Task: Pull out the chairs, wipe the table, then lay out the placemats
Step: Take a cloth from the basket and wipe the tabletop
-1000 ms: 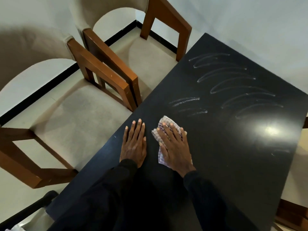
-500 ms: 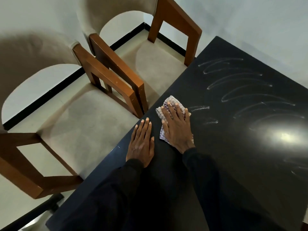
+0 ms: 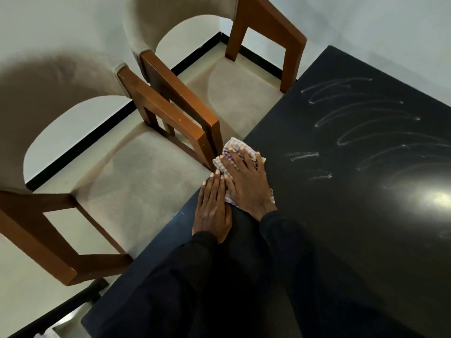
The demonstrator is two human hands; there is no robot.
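Right hand (image 3: 246,181) flat, fingers spread, pressing checked cloth (image 3: 234,146) at black table (image 3: 341,215) edge, left hand (image 3: 212,208) flat alongside, fingers together.

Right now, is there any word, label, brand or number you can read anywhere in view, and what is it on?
None: no word, label, brand or number can be read in this view.
cloth under the right hand: checked pattern only, no lettering.
table: pale wipe streaks only, not writing.
near chair and far chair: no tag shows.
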